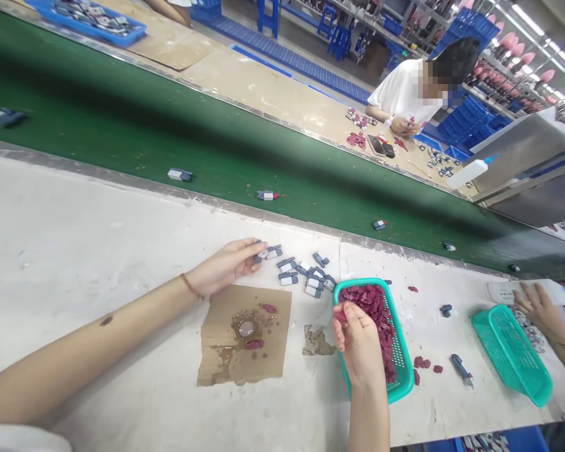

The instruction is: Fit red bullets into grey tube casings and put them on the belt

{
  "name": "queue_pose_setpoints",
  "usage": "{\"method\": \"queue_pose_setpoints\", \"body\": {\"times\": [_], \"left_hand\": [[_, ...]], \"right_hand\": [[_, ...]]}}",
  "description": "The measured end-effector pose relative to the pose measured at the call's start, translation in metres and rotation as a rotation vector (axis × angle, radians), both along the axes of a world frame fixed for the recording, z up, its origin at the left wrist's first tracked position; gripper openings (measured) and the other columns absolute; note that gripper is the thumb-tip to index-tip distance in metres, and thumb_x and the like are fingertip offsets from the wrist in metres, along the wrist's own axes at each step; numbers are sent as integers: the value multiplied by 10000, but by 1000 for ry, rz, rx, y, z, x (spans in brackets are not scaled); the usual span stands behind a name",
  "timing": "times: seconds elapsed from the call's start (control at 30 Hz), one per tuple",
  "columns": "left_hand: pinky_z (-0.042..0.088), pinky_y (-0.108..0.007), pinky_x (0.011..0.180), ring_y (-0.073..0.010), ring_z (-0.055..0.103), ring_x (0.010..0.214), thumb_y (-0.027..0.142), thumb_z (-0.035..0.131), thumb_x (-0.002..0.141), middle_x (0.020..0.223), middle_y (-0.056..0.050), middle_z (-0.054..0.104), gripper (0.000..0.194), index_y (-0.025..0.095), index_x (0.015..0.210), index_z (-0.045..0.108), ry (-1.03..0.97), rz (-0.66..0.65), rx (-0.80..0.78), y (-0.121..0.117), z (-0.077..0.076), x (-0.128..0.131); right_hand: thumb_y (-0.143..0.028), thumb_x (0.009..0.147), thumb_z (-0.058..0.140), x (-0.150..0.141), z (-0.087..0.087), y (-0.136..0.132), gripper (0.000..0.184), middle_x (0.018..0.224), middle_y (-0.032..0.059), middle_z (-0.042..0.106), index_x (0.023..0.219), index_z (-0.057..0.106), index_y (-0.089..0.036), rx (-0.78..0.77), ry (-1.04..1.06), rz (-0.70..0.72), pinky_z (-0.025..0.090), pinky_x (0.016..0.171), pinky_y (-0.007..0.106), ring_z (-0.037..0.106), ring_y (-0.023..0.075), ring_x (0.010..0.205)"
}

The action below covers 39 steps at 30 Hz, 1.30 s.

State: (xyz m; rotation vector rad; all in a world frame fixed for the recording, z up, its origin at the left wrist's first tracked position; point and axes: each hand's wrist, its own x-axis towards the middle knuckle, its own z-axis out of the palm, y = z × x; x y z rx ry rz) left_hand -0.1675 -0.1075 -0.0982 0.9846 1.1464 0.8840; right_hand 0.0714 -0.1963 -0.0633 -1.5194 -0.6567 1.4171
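Note:
Near the conveyor's edge, my left hand (pixel 228 267) pinches a small blue-and-white plastic part (pixel 262 254). Several similar blue-and-white parts (pixel 288 278) lie in a loose cluster just right of it. Above the left side of a green basket (pixel 402 326), my right hand (pixel 361 345) has its fingers closed on a small dark-red piece (pixel 340 316). Many dark-red pieces (pixel 370 298) fill that basket. Between my arms lies a stained cardboard sheet (pixel 211 358), bearing a small round cap (pixel 246 328) amid wet spots and two red pieces (pixel 254 344).
A green conveyor belt (pixel 216 157) crosses beyond the table, carrying spaced parts. At right, another person's hand (pixel 539 307) is beside a second green basket (pixel 513 358). Across the belt a person in white (pixel 405 94) handles small parts. A white bottle (pixel 468 174) stands near a metal panel.

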Motion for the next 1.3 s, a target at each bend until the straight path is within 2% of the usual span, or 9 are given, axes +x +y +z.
{"method": "queue_pose_setpoints", "body": {"times": [0.17,0.43,0.53,0.63,0.73,0.87,1.03,1.17,1.3], "left_hand": [[439,-235,521,-99,520,534,526,706,736,735,5,582,393,163,846,606,-85,-34,-192,-48,9,-24],[542,-366,750,-245,672,820,547,736,701,826,-43,676,431,197,883,564,-10,120,-135,-84,-10,-40],[536,-362,783,-251,646,902,511,738,711,900,-63,668,384,192,849,576,1,134,-64,-89,-18,-40],[513,-355,852,-249,616,995,474,727,744,948,-73,658,341,192,851,568,-54,114,-27,-91,-21,-39],[511,-350,844,-220,633,942,474,705,782,964,-63,661,344,209,872,504,-191,79,-82,-93,-23,-36],[502,-331,843,-196,628,919,480,679,813,953,-37,633,348,221,911,468,-291,47,-111,-96,-24,-34],[489,-337,806,-197,594,842,490,580,870,905,-51,608,341,191,1028,538,-159,-27,-53,-100,-26,-33],[469,-290,660,-177,556,728,478,475,915,834,-43,585,323,176,1008,539,-30,-69,12,-104,-27,-32],[420,-263,581,-157,514,625,440,378,946,741,-16,570,313,174,997,536,132,-150,125,-107,-28,-32]], "right_hand": [[-603,646,735,-36,-12,-3,445,492,-38,508,670,676,-163,-20,-38,112,282,366,187,367,62,389],[-459,806,634,-82,-45,-13,271,634,7,629,854,666,-194,116,-256,427,463,492,254,560,149,524],[-358,886,557,-88,-48,-13,182,640,7,628,780,605,-217,269,-461,601,452,528,254,570,154,547],[-291,950,463,-90,-48,-10,245,647,18,611,738,567,-226,537,-703,781,420,552,263,564,169,585],[-258,997,355,-90,-50,-8,329,638,25,589,720,530,-222,723,-902,838,395,535,264,548,170,576],[-250,1019,287,-90,-55,-9,367,661,32,599,744,527,-212,816,-1003,883,407,534,257,549,163,581],[-232,1013,289,-92,-55,-9,355,684,42,611,766,543,-206,809,-1041,926,422,544,267,565,172,605],[-222,991,320,-92,-54,-9,332,713,58,630,758,556,-205,757,-962,924,447,578,275,582,182,644],[-331,959,422,-88,-52,-7,284,646,16,604,744,563,-210,464,-618,723,453,534,253,564,157,575]]}}
